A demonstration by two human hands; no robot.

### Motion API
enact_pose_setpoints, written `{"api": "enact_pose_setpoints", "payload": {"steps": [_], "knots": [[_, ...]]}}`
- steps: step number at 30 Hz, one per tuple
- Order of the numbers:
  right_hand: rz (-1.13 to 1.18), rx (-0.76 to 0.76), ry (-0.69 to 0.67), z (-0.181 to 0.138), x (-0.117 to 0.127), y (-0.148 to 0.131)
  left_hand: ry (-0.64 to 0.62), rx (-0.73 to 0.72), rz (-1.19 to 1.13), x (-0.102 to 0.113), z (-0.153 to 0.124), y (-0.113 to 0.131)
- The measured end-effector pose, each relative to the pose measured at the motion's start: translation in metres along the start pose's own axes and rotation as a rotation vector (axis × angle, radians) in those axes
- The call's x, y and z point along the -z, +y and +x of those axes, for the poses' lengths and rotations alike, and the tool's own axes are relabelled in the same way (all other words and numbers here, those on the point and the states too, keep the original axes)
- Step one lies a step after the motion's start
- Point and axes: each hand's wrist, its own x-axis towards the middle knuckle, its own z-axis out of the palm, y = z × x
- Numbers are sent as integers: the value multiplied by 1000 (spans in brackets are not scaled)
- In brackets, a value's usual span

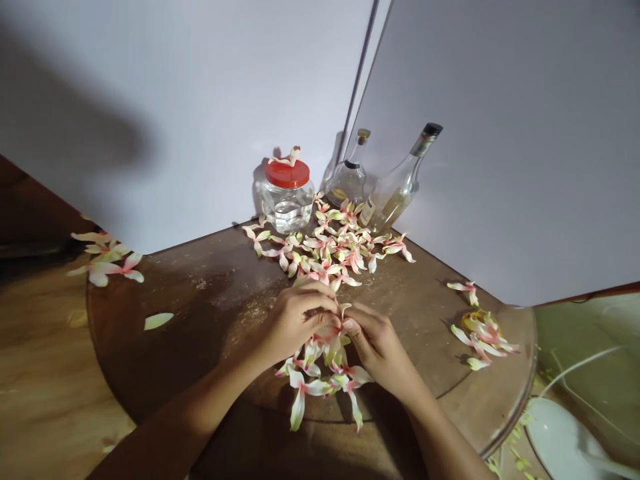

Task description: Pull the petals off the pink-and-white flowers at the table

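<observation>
My left hand (303, 320) and my right hand (377, 343) meet over the middle of the wooden table (220, 287). Both have their fingertips pinched together on a pale flower (345, 308), mostly hidden by the fingers. Right below them lies a cluster of pink, white and green flowers (323, 385), with long petals spreading towards me. Whether a thread joins these flowers cannot be made out. Beyond my hands a larger heap of the same flowers (325, 248) covers the table towards the corner.
A red-lidded clear jar (289, 200), topped by one flower, stands at the back beside a corked bottle (349, 177) and a tilted tall bottle (400, 183). More flowers lie at the left edge (107, 260) and right (485, 337). A loose petal (159, 321) lies left. White walls meet behind.
</observation>
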Motion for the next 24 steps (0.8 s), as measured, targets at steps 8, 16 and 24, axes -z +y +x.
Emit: {"api": "enact_pose_setpoints", "payload": {"steps": [8,16,24], "knots": [[23,-25,14,-1,1,2,-22,9,12,1,1,3],[71,-36,-5,-2,0,-1,-22,20,32,1,0,0],[-53,-48,105,-1,3,-2,135,-44,240,10,2,9]]}}
